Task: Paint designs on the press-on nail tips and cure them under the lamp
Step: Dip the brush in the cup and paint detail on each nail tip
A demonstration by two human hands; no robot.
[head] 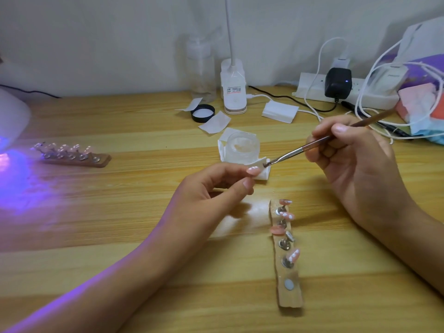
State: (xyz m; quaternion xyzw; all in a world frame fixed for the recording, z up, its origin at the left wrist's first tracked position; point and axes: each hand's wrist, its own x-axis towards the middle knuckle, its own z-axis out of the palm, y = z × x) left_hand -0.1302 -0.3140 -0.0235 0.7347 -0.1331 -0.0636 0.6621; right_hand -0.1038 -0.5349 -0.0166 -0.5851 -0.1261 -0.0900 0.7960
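Two wooden strips on this table (120, 236), and we sweep from the nine o'clock edge, where the curing lamp (10, 116) spills violet light over the wood. Just off its four o'clock side lies the far strip (96, 162), a row of small stands along it carrying tips, too blurred to read the designs. Moving in, the left hand (216, 188) comes up from seven o'clock and pinches one pink nail tip (254, 170) between thumb and forefinger, white dots showing on it, held above the table near frame centre. At its twelve o'clock sits a clear gel jar (242, 147) on a folded white wipe (262, 175), lid off, and a black lid (203, 113) lies further back toward eleven o'clock. Right at the tip's three o'clock edge are the brush (312, 146) bristles; whether they touch the tip or the wipe behind it, I cannot tell. Down at five o'clock from the tip lies the near strip (288, 296), running toward six o'clock, several pink tips with white marks standing on its pins. Over to three o'clock, the right hand (355, 169) grips the brush handle, thumb and fingers curled round it. Behind it, at one o'clock, a white power strip (312, 91) sits against the wall under a tangle of cables.
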